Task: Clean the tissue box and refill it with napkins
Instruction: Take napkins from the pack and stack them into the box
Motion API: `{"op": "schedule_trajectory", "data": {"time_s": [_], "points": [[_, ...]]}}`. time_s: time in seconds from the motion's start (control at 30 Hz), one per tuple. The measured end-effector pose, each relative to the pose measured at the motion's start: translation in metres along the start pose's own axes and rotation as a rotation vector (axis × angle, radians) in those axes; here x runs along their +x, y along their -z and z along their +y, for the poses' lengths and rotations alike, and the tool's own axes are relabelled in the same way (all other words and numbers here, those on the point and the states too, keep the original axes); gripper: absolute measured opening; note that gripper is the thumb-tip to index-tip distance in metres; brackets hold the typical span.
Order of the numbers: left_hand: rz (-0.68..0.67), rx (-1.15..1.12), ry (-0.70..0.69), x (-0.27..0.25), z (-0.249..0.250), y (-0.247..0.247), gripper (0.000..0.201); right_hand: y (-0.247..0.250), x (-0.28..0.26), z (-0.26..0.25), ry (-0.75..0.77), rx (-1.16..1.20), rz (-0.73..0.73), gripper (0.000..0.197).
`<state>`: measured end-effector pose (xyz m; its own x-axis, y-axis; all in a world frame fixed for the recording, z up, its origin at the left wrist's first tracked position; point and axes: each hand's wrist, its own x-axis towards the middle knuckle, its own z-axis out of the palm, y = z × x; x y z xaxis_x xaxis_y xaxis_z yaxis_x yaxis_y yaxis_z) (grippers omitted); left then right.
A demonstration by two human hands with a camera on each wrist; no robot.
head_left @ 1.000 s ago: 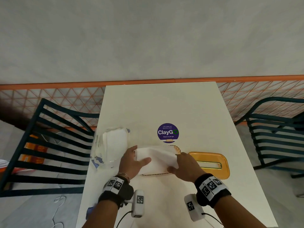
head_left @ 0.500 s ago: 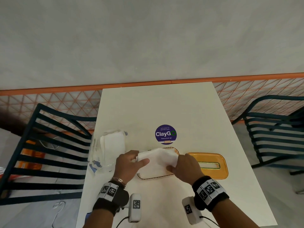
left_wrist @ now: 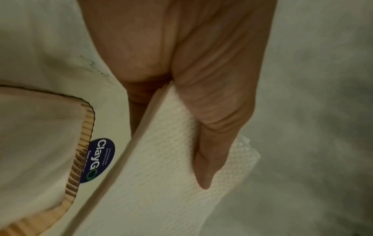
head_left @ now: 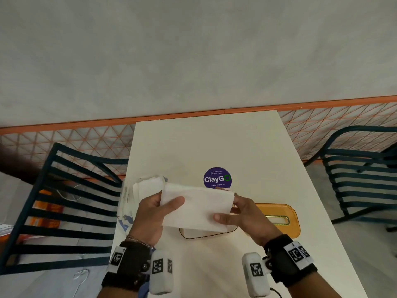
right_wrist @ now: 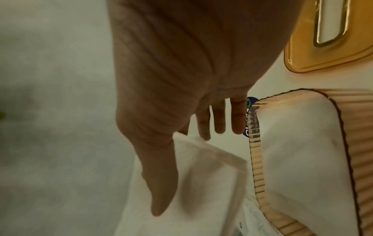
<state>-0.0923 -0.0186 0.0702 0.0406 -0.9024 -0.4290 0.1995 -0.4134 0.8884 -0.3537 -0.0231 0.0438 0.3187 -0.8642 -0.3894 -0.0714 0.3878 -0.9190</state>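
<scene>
A stack of white napkins (head_left: 196, 206) hangs in the air above the open wooden tissue box (head_left: 206, 234). My left hand (head_left: 153, 214) grips its left end, thumb on top. My right hand (head_left: 240, 218) pinches the right end with the thumb. In the left wrist view the napkins (left_wrist: 161, 167) sit under my thumb beside the box (left_wrist: 40, 135). The right wrist view shows the napkins (right_wrist: 201, 175) left of the box (right_wrist: 302, 159), which has napkins inside. The amber lid (head_left: 281, 218) with a slot lies flat, right of the box.
A clear plastic pack of napkins (head_left: 142, 190) lies at the table's left edge. A purple round sticker (head_left: 217, 177) is on the white table (head_left: 214, 143) behind the box. Dark slatted chairs stand left (head_left: 64, 201) and right (head_left: 361, 175).
Both hands have lifted the napkin stack up out of the box and toward me; a second ago it lay pressed down in the box.
</scene>
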Motion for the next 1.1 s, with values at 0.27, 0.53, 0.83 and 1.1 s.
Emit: {"op": "schedule_trajectory", "data": {"time_s": [0.27, 0.53, 0.83, 1.1], "points": [[-0.098, -0.051, -0.044, 0.0, 0.003, 0.003, 0.074, -0.009, -0.009, -0.002, -0.001, 0.108, -0.093, 0.036], [0.172, -0.022, -0.021, 0.006, -0.003, 0.008, 0.025, -0.003, -0.006, -0.004, 0.184, -0.284, 0.081, 0.054], [0.041, -0.084, 0.308, 0.007, -0.032, 0.009, 0.047, -0.001, -0.029, -0.054, 0.273, -0.487, -0.218, 0.05], [0.079, -0.104, 0.326, 0.003, -0.058, 0.009, 0.079, 0.004, -0.027, -0.056, 0.519, -0.881, -0.22, 0.029]]}}
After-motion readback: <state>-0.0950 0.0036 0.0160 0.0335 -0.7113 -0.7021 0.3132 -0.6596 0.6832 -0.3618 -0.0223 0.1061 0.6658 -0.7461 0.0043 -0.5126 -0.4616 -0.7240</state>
